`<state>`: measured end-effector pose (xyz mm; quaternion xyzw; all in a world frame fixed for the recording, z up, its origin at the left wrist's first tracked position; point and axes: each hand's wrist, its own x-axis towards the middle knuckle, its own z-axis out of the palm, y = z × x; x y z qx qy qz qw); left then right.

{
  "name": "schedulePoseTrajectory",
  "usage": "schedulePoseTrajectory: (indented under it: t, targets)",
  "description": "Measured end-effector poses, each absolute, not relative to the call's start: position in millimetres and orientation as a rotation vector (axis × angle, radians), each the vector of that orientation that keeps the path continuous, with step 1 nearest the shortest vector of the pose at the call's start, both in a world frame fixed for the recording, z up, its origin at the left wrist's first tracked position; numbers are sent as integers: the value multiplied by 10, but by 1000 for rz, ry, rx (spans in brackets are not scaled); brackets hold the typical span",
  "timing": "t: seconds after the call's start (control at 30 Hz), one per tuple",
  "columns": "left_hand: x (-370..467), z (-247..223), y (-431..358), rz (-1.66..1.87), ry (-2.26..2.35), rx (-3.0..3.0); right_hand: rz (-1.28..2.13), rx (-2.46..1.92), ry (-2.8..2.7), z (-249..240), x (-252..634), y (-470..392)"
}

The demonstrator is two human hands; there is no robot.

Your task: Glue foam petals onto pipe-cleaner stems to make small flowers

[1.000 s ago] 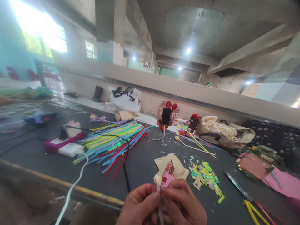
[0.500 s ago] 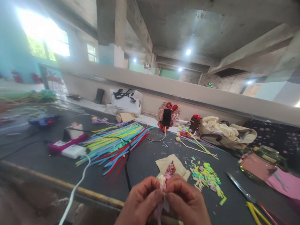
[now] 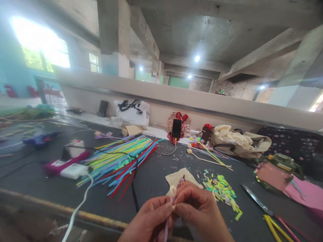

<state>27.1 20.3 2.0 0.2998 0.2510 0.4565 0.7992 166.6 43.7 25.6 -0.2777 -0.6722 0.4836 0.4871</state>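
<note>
Pinching a pale stem (image 3: 166,230) just below its cream flower (image 3: 173,191) with left hand (image 3: 151,216) and right hand (image 3: 198,208), at the near edge of the tabletop (image 3: 108,198), near the cream cloth (image 3: 171,176)

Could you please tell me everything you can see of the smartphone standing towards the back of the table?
The black-screened smartphone is a slim, upright rectangle with a thin reddish edge. It leans back slightly against a red-and-white patterned bundle with a red bow, its screen facing the camera. The screen looks dark and glossy, with nothing readable on it. A yellow plug meets its bottom edge, and a thin pale cable curves from there across the dark table. Its back is hidden.
</note>
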Motion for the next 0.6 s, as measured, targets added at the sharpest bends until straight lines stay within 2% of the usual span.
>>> schedulePoseTrajectory:
  t: [0.2, 0.47, 0.6]
  targets:
    - [271, 90, 227, 962, 549, 596, 839, -757, -1859, 417, 1698, 407]
    - [135, 341, 271, 1157, 765, 795, 972, -899, -1695, 480, 1841, 395]
    - [26, 381, 293, 1161, 882, 838, 912, -879, -1726, 389, 1878, 371]
